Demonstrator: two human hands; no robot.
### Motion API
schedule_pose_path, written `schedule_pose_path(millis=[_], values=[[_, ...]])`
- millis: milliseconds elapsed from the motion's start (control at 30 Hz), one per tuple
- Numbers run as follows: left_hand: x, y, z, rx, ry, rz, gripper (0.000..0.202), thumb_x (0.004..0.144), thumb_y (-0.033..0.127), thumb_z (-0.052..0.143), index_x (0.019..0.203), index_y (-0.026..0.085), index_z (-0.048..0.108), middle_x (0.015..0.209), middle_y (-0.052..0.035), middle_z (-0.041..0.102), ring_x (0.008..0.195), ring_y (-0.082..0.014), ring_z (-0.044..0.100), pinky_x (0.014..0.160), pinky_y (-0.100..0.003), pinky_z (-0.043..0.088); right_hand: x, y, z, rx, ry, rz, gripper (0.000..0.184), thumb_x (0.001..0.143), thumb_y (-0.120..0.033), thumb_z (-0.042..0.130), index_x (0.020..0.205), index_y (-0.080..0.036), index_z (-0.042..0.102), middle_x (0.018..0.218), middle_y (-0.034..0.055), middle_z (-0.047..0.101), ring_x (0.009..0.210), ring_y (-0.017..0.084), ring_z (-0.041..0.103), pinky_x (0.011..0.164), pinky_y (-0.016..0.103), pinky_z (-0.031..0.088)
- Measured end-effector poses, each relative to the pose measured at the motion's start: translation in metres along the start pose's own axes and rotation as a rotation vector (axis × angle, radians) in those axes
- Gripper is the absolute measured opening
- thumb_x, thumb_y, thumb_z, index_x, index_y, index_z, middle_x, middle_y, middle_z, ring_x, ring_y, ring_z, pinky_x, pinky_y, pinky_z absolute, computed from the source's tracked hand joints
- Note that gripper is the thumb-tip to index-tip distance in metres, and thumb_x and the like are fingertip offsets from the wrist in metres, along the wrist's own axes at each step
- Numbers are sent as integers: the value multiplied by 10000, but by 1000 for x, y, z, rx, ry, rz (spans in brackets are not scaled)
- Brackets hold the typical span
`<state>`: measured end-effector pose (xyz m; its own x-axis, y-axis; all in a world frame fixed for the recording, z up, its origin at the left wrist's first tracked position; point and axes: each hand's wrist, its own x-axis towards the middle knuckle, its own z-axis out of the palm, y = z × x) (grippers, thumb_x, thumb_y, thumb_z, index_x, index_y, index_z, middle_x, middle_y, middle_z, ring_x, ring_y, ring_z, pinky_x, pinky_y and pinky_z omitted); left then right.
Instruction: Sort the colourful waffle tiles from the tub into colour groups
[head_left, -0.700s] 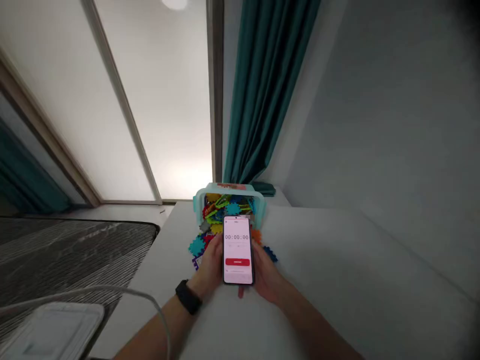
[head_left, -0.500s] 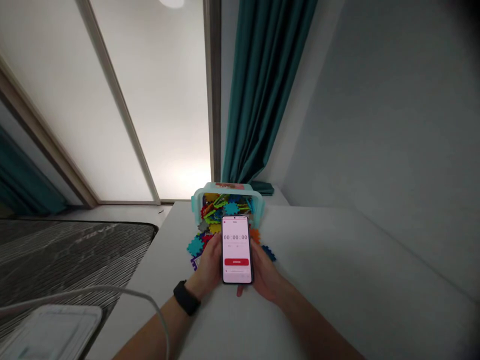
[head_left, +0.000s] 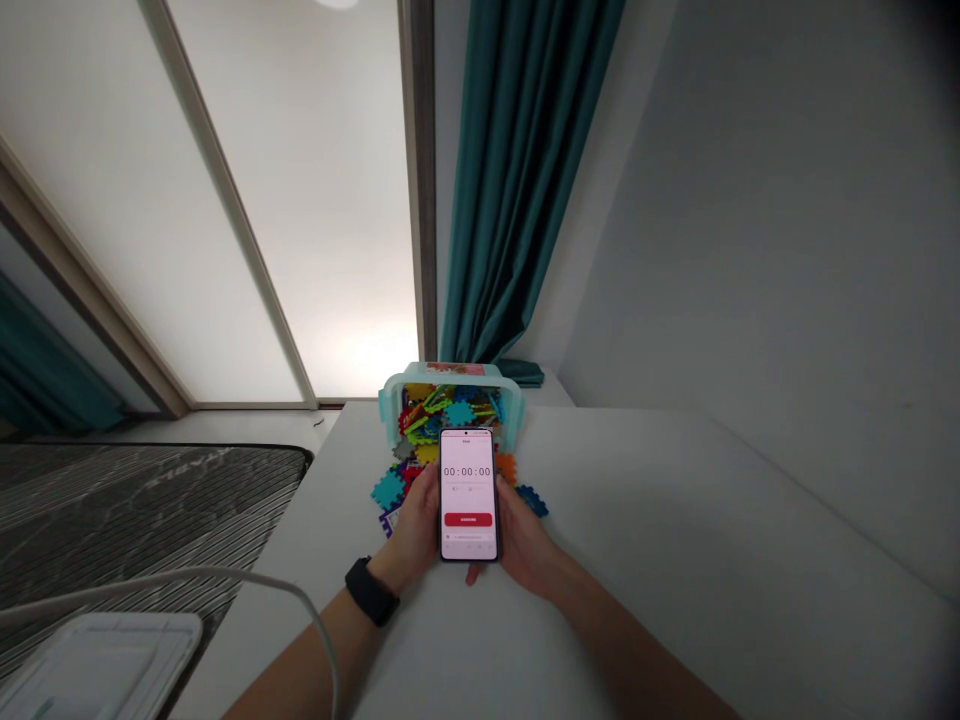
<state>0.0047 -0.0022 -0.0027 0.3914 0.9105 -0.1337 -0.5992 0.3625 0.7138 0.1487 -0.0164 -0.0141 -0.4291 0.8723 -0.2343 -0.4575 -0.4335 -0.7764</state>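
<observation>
A smartphone (head_left: 469, 500) is held upright between both hands, its lit screen showing zeros like a timer and a red button. My left hand (head_left: 415, 525) grips its left edge; a dark watch band (head_left: 372, 591) is on that wrist. My right hand (head_left: 527, 540) is closed around the right edge. Behind the phone, a light teal plastic tub (head_left: 517, 410) lies tipped with its opening toward me, full of colourful toothed pieces. Some have spilled onto the table, among them a light blue piece (head_left: 388, 490) and a dark blue piece (head_left: 533, 500). The phone hides part of the pile.
The white table (head_left: 645, 600) meets a grey wall on the right. A pale cable (head_left: 225, 573) arcs across the lower left above a white lid-like object (head_left: 105, 655). A teal curtain (head_left: 517, 180) hangs behind the tub, next to frosted panels (head_left: 330, 200).
The view has shifted slightly, so the tub and phone appear a little further left and higher. Both hands keep the same hold on the phone.
</observation>
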Motion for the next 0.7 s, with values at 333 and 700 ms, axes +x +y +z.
schedule_pose_path(millis=[333, 700], values=[[6, -4, -4, 89, 38, 60, 548, 886, 628, 550, 1139, 157, 669, 1043, -92, 753, 939, -275, 715, 845, -371, 553, 1, 4, 1, -17, 19, -14, 595, 1006, -609, 303, 1403, -228, 526, 1138, 149, 724, 865, 282, 725, 466, 356, 613], [-1, 4, -10, 892, 71, 567, 740, 880, 293, 652, 1533, 241, 307, 1563, -99, 389, 1456, -305, 331, 1237, -485, 212, 0, 5, 3, 45, -61, -83, 520, 1015, -545, 376, 1427, -259, 511, 1292, 123, 672, 988, 260, 693, 640, 371, 621]])
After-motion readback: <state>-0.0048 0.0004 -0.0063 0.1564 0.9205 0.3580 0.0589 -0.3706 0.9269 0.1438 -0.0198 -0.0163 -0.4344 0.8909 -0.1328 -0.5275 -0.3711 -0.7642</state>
